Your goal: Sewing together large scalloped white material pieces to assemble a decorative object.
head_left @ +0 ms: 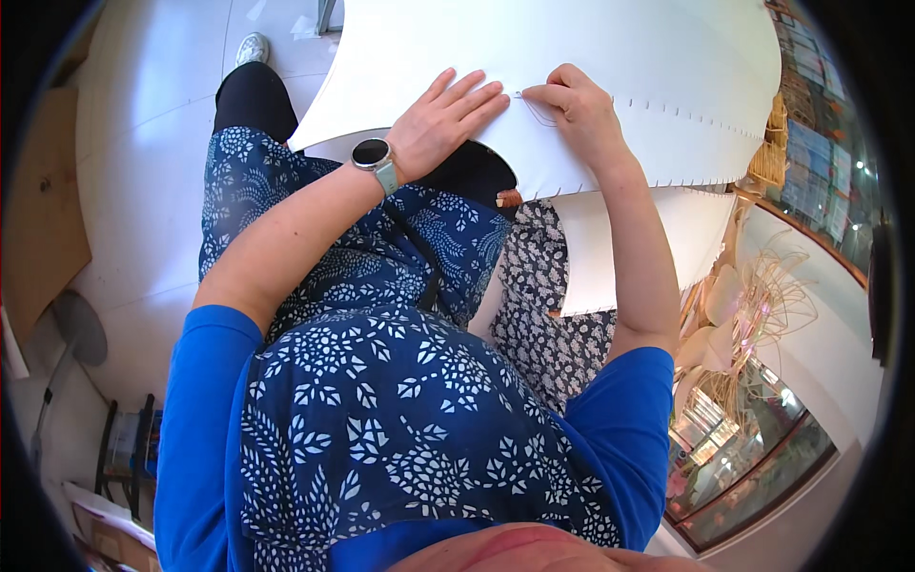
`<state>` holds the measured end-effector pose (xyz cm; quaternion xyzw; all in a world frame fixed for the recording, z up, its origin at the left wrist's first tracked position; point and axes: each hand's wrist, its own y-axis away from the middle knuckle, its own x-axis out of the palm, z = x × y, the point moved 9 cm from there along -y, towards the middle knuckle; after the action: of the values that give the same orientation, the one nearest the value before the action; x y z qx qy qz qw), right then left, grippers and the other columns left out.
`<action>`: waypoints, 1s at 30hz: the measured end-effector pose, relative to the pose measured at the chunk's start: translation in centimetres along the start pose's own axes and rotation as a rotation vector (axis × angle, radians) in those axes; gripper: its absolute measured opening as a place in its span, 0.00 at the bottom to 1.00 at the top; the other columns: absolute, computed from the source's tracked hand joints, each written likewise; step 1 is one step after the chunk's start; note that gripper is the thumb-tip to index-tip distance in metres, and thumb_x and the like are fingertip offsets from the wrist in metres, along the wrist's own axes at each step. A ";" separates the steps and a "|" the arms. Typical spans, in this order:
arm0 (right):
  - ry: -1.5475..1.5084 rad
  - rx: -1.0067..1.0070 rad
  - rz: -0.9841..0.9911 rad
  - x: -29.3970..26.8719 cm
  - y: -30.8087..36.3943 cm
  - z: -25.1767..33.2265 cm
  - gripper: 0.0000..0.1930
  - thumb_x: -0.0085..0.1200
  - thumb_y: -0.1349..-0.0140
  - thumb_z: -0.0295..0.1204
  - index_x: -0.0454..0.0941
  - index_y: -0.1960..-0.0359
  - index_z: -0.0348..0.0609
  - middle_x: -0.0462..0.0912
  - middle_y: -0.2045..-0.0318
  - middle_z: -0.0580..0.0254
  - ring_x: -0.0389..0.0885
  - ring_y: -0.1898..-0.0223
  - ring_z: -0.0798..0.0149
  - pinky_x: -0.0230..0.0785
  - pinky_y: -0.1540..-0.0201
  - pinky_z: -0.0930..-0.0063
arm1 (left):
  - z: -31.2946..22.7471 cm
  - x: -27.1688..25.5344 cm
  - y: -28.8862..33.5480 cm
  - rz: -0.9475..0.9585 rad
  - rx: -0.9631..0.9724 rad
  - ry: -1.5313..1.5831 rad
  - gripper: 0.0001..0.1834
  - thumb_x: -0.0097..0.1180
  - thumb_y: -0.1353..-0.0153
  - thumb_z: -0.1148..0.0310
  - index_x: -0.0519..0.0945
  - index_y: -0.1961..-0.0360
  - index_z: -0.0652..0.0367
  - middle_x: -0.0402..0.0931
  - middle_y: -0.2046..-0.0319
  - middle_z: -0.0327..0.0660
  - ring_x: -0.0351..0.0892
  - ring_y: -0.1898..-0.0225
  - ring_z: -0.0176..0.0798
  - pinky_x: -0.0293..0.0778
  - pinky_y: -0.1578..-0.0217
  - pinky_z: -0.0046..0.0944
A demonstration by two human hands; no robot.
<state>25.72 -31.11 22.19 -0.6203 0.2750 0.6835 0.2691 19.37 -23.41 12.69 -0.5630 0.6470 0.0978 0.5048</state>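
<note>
A large white sheet (667, 57) of smooth material spreads over my lap and beyond. Short dark stitches run along its right part and its near edge. My left hand (453, 114) rests flat on it, fingers stretched out and holding nothing. Just right of those fingertips, my right hand (579, 110) pinches thumb and forefinger together close to the surface. A thin dark thread (541, 116) loops below the pinch. A tiny shiny spot shows at the fingertips; whether it is a needle, I cannot tell.
A smaller white piece (629, 243) with a stitched edge hangs below the sheet, over dark floral cloth (534, 276). Pale dried stems (753, 305) stand at the right, beside a framed glass panel (753, 458). A brown board (52, 200) is at the far left.
</note>
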 end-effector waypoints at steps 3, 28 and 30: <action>0.024 -0.024 0.015 0.2 -0.1 0.0 0.08 0.54 0.48 0.23 0.84 0.69 0.50 0.75 0.71 0.64 0.78 0.70 0.63 0.74 0.64 0.73 | 0.0 0.0 0.0 0.000 0.002 0.000 0.35 0.52 0.42 0.72 0.57 0.34 0.45 0.56 0.34 0.35 0.52 0.32 0.37 0.46 0.32 0.46; 0.075 -0.106 0.220 1.2 -3.6 2.7 0.06 0.56 0.55 0.24 0.80 0.72 0.44 0.79 0.74 0.55 0.81 0.67 0.55 0.74 0.64 0.66 | 0.0 0.1 -0.1 0.011 -0.011 0.049 0.35 0.50 0.41 0.73 0.56 0.33 0.43 0.55 0.34 0.35 0.51 0.32 0.38 0.45 0.32 0.46; 0.056 -0.069 0.169 -0.3 -3.2 2.6 0.06 0.55 0.54 0.24 0.79 0.71 0.44 0.79 0.74 0.55 0.81 0.67 0.54 0.73 0.65 0.65 | 0.1 -0.3 0.0 0.008 -0.012 0.035 0.35 0.50 0.42 0.74 0.56 0.33 0.44 0.55 0.34 0.35 0.52 0.32 0.37 0.46 0.32 0.46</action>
<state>26.21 -27.07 22.53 -0.6225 0.3101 0.6953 0.1810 19.35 -23.17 12.82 -0.5649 0.6575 0.0938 0.4897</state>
